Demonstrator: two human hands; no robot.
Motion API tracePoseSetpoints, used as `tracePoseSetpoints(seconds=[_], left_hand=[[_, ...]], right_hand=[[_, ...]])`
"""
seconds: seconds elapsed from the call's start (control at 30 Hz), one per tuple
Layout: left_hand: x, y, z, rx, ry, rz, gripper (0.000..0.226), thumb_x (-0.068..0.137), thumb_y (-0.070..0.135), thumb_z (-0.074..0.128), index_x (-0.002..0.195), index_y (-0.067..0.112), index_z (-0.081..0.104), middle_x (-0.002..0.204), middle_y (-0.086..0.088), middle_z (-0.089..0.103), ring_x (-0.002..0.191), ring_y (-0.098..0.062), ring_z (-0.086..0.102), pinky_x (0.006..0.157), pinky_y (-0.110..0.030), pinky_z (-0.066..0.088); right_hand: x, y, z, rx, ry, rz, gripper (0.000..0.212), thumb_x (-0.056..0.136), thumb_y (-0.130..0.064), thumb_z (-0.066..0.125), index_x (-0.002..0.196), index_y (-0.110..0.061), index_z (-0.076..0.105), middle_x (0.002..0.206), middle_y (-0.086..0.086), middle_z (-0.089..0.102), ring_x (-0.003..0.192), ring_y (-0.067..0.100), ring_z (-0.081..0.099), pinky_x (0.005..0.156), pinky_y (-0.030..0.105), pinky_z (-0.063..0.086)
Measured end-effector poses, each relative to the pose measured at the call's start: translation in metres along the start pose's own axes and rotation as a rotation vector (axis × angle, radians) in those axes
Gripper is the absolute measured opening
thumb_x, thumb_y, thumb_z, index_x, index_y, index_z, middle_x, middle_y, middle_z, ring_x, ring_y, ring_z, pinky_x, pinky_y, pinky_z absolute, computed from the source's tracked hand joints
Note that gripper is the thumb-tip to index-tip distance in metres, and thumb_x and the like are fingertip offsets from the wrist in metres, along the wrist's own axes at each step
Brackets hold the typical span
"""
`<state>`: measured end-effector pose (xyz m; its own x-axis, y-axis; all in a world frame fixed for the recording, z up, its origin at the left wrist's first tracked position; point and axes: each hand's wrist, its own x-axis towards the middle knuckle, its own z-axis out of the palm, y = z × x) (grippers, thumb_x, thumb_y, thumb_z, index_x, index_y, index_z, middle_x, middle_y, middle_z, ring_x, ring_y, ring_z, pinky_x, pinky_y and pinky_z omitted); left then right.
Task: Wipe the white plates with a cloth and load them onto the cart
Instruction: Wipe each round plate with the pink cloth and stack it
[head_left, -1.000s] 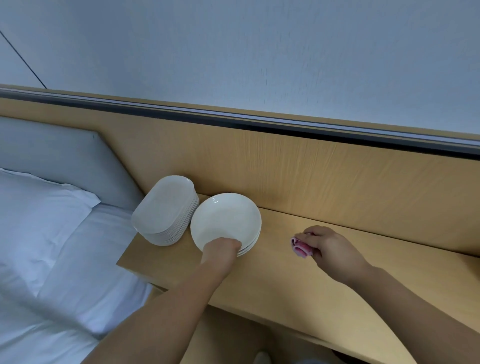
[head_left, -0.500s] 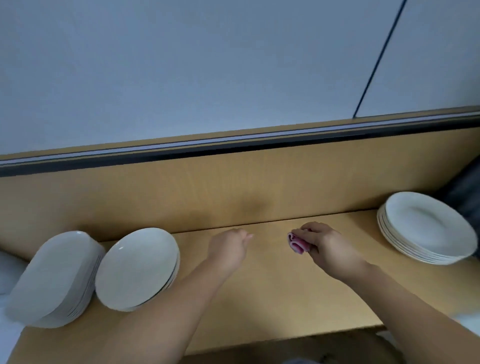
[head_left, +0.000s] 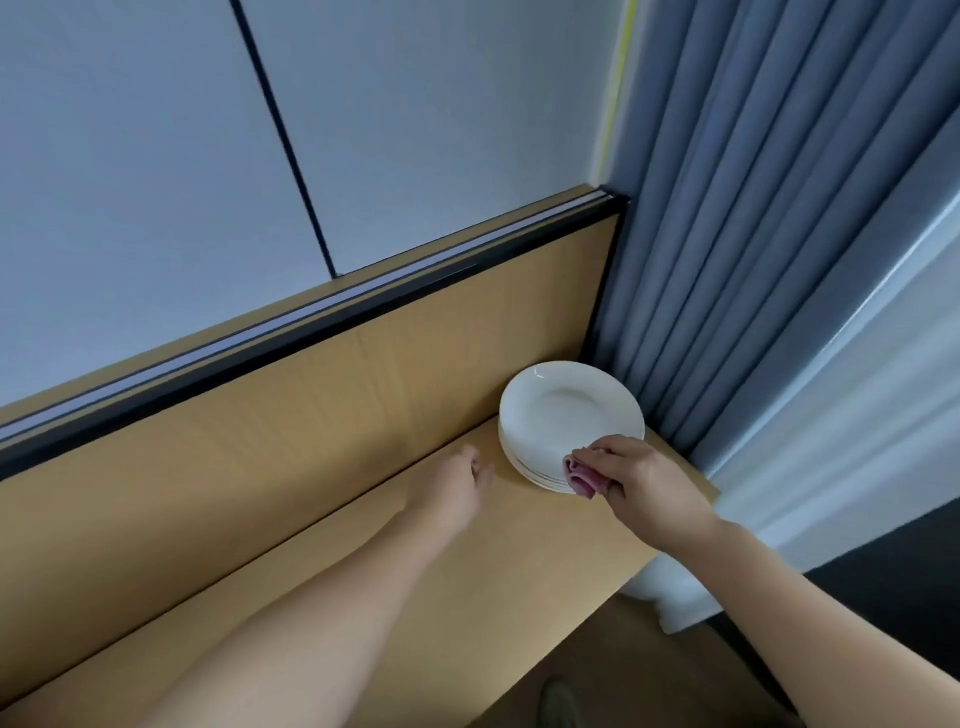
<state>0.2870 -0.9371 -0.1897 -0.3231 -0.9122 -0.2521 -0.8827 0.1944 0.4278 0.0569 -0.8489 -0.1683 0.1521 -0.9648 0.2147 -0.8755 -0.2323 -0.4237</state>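
A stack of white plates (head_left: 561, 415) stands at the right end of a wooden shelf (head_left: 415, 561), close to the curtain. My right hand (head_left: 644, 478) grips a bunched pink cloth (head_left: 583, 475) at the near rim of the top plate. My left hand (head_left: 460, 486) hovers over the shelf just left of the stack, its fingers loosely extended and holding nothing. No cart is in view.
A wooden back panel (head_left: 311, 415) with a black rail runs behind the shelf. Blue-grey curtains (head_left: 753, 260) hang at the right, touching the shelf's end. A white object (head_left: 670, 592) sits below the shelf's right end, above dark floor.
The view has swung right, away from the bed and the two left stacks. My left hand let go of the left stack's plate and both hands moved right to the stack by the curtain.
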Motion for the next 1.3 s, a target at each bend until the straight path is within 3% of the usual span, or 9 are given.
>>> tracePoseSetpoints(seconds=[0.17, 0.27, 0.37, 0.5, 0.63, 0.73, 0.9, 1.13, 1.3], left_hand=[[0.053, 0.035, 0.02, -0.077, -0.006, -0.11, 0.039, 0.099, 0.044, 0.043, 0.112, 0.008, 0.051, 0.092, -0.003, 0.064, 0.083, -0.024, 0.062, 0.059, -0.032, 0.039], [0.075, 0.043, 0.028, -0.185, -0.01, -0.204, 0.034, 0.096, 0.039, 0.051, 0.108, 0.007, 0.055, 0.097, -0.007, 0.065, 0.087, -0.026, 0.062, 0.06, -0.03, 0.035], [0.087, 0.048, 0.032, -0.257, 0.016, -0.297, 0.02, 0.092, 0.027, 0.055, 0.097, 0.008, 0.055, 0.093, -0.008, 0.067, 0.079, -0.025, 0.064, 0.061, -0.032, 0.048], [0.093, 0.051, 0.038, -0.376, 0.034, -0.384, 0.007, 0.084, 0.013, 0.049, 0.089, 0.01, 0.051, 0.087, -0.009, 0.065, 0.073, -0.031, 0.068, 0.069, -0.046, 0.059], [0.09, 0.061, 0.029, -0.423, 0.041, -0.398, 0.01, 0.081, 0.009, 0.044, 0.09, 0.011, 0.047, 0.085, -0.008, 0.063, 0.072, -0.03, 0.066, 0.062, -0.041, 0.058], [0.089, 0.069, 0.019, -0.435, 0.039, -0.402, 0.011, 0.086, 0.004, 0.043, 0.097, 0.008, 0.043, 0.085, -0.005, 0.055, 0.072, -0.025, 0.058, 0.049, -0.028, 0.042], [0.08, 0.064, 0.018, -0.535, 0.091, -0.393, 0.01, 0.09, 0.005, 0.043, 0.1, 0.006, 0.046, 0.085, -0.006, 0.052, 0.063, -0.017, 0.047, 0.047, -0.025, 0.035], [0.048, 0.034, 0.003, -0.583, 0.161, -0.371, 0.01, 0.09, 0.011, 0.046, 0.1, 0.013, 0.048, 0.088, -0.003, 0.059, 0.074, -0.022, 0.057, 0.06, -0.03, 0.044], [0.002, -0.01, -0.008, -0.587, 0.204, -0.399, 0.009, 0.091, 0.012, 0.046, 0.099, 0.014, 0.048, 0.09, -0.003, 0.061, 0.079, -0.023, 0.06, 0.065, -0.032, 0.048]], right_hand=[[0.01, 0.055, -0.003, -0.012, -0.025, 0.043, 0.036, 0.082, 0.008, 0.06, 0.108, -0.015, 0.07, 0.094, 0.001, 0.063, 0.083, 0.023, 0.059, 0.071, 0.035, 0.053], [0.019, 0.075, -0.006, -0.011, -0.036, 0.017, 0.044, 0.079, 0.007, 0.055, 0.115, -0.012, 0.07, 0.101, 0.004, 0.066, 0.087, 0.028, 0.062, 0.076, 0.035, 0.054], [0.026, 0.088, -0.009, -0.007, -0.052, 0.006, 0.045, 0.078, 0.001, 0.048, 0.114, -0.012, 0.071, 0.099, 0.005, 0.066, 0.085, 0.03, 0.062, 0.073, 0.034, 0.053], [0.035, 0.102, -0.009, -0.014, -0.097, -0.008, 0.046, 0.078, 0.007, 0.054, 0.116, -0.012, 0.07, 0.103, 0.005, 0.066, 0.089, 0.031, 0.062, 0.076, 0.026, 0.045], [0.04, 0.104, -0.013, 0.002, -0.104, -0.044, 0.043, 0.08, 0.009, 0.063, 0.116, -0.014, 0.07, 0.1, 0.002, 0.065, 0.088, 0.026, 0.061, 0.075, 0.022, 0.042], [0.041, 0.104, -0.017, -0.001, -0.095, -0.046, 0.042, 0.082, 0.008, 0.063, 0.116, -0.016, 0.069, 0.102, 0.001, 0.065, 0.09, 0.025, 0.061, 0.075, 0.023, 0.044], [0.042, 0.097, -0.037, -0.013, -0.02, -0.047, 0.039, 0.078, 0.01, 0.068, 0.108, -0.014, 0.072, 0.097, 0.003, 0.066, 0.087, 0.025, 0.062, 0.068, 0.028, 0.053], [0.061, 0.072, -0.053, -0.009, 0.079, -0.111, 0.022, 0.087, -0.002, 0.069, 0.105, -0.014, 0.073, 0.096, 0.003, 0.067, 0.088, 0.021, 0.063, 0.07, 0.033, 0.056], [0.072, 0.022, -0.035, -0.021, 0.112, -0.205, 0.008, 0.09, -0.005, 0.066, 0.086, -0.007, 0.073, 0.085, 0.008, 0.065, 0.078, 0.024, 0.063, 0.066, 0.034, 0.054]])
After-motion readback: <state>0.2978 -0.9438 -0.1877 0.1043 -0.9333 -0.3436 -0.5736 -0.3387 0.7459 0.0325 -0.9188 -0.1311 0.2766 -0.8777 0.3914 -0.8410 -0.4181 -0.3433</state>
